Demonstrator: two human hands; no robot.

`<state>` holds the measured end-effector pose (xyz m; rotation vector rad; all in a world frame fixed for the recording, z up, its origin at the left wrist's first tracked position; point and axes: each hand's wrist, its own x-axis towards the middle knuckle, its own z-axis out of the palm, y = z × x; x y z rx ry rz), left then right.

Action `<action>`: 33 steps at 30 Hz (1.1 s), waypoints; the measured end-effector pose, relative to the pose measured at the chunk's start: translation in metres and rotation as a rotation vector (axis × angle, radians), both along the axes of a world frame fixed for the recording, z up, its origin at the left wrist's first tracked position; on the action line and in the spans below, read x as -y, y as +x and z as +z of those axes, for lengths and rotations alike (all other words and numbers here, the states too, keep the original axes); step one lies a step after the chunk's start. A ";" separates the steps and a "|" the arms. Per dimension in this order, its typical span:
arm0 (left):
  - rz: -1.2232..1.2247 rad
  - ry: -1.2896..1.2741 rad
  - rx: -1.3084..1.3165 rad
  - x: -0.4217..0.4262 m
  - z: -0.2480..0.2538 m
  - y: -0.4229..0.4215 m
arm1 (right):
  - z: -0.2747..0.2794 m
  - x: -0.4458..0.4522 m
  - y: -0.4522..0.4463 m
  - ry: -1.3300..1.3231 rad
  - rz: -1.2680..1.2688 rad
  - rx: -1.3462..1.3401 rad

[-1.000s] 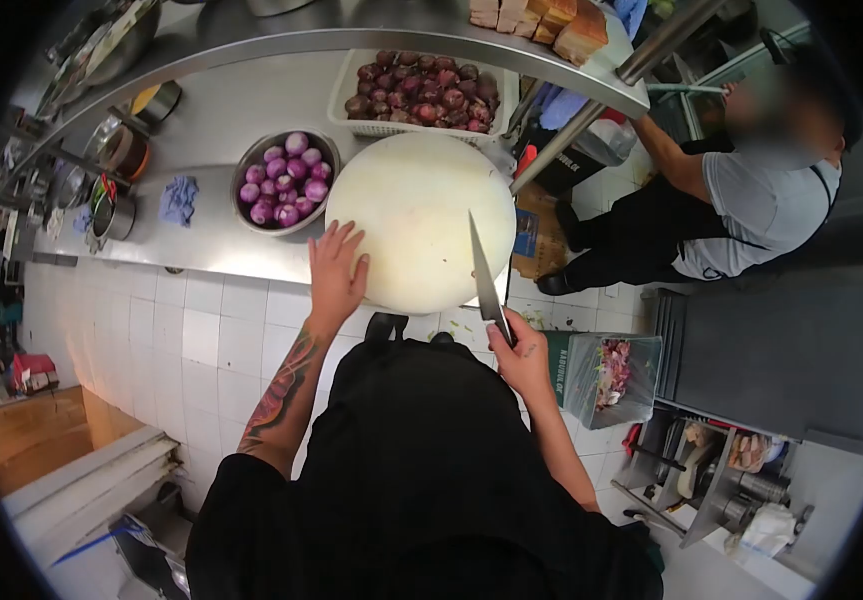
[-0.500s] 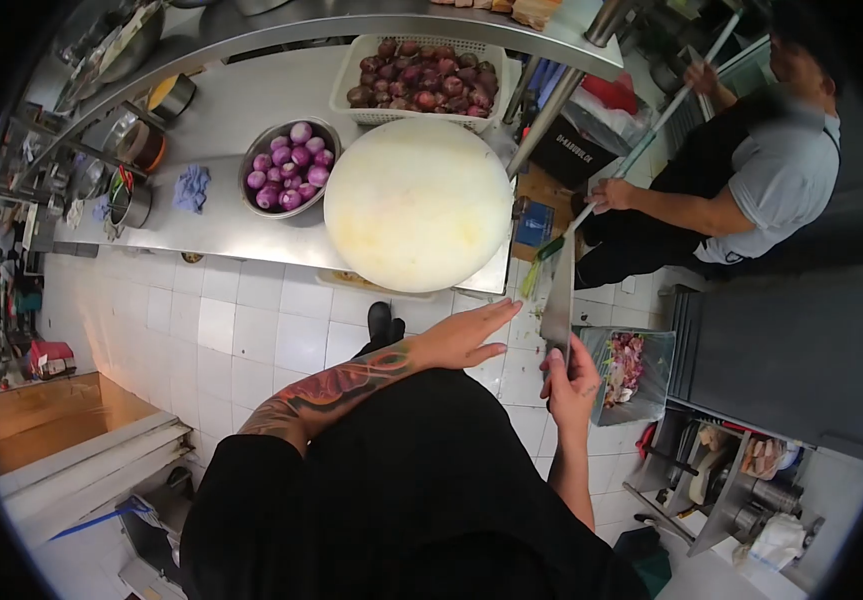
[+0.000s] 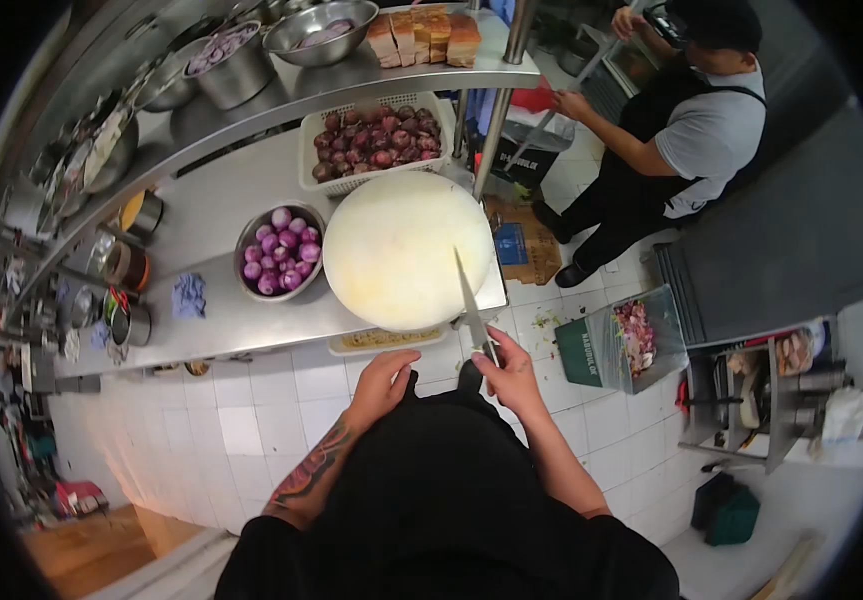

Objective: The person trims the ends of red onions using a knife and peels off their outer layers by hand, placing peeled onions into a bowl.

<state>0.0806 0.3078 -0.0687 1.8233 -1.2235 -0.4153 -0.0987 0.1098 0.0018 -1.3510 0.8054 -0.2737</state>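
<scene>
A kitchen knife point(image 3: 471, 312) is in my right hand point(image 3: 511, 372), its fingers wrapped round the handle. The blade points up and forward, its tip over the thick round pale cutting board point(image 3: 386, 245). My left hand point(image 3: 381, 386) is just short of the counter's front edge, below the board. It holds nothing, and its fingers are apart and slightly bent. Left of the board stands a metal bowl point(image 3: 241, 268) of peeled purple onions point(image 3: 281, 250). Behind the board, a white plastic basket point(image 3: 308, 150) holds unpeeled red onions point(image 3: 381, 138).
A crumpled blue cloth point(image 3: 189, 296) lies on the steel counter point(image 3: 216, 325). The shelf above carries metal bowls and slabs of meat point(image 3: 421, 38). To the right, a co-worker point(image 3: 701, 130) stands near a lined bin point(image 3: 641, 345) of onion scraps. Trimmings litter the floor.
My view has turned toward the counter. My right hand has brought the knife from beside the bin to the board's edge. My left hand has drawn back leftward. The co-worker stands more upright.
</scene>
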 end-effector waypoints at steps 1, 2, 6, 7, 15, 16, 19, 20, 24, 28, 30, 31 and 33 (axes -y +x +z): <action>0.041 0.001 -0.002 -0.010 0.003 0.004 | -0.002 -0.011 0.009 0.002 -0.023 0.009; 0.051 0.001 -0.002 -0.020 0.007 0.007 | -0.004 -0.020 0.018 -0.013 0.013 0.032; 0.092 0.038 -0.027 -0.052 0.001 0.014 | -0.008 -0.047 0.038 -0.097 0.057 0.057; 0.092 0.040 -0.030 -0.056 0.004 0.015 | -0.011 -0.053 0.041 -0.137 0.066 0.061; 0.152 -0.009 0.006 -0.056 0.005 0.022 | -0.003 -0.064 0.039 -0.023 0.092 -0.025; 0.167 -0.014 0.027 -0.050 0.006 0.025 | 0.002 -0.056 0.038 -0.064 0.119 -0.057; 0.212 -0.039 0.051 -0.029 0.003 0.031 | 0.013 -0.023 0.048 -0.228 0.129 -0.006; 0.222 -0.051 0.056 -0.023 0.002 0.032 | 0.018 -0.010 0.053 -0.244 0.123 -0.003; 0.218 0.007 0.214 0.005 0.006 0.034 | 0.043 0.039 0.078 -0.407 0.170 -0.050; 0.213 0.306 0.263 0.033 0.014 0.029 | 0.040 0.067 0.089 -0.326 0.147 0.062; 0.205 0.388 0.267 0.041 0.014 0.026 | 0.033 0.081 0.090 -0.318 0.189 0.074; 0.210 0.422 0.291 0.042 0.012 0.024 | 0.028 0.086 0.091 -0.310 0.225 0.084; 0.217 0.459 0.312 0.044 0.009 0.022 | 0.022 0.095 0.093 -0.294 0.243 0.068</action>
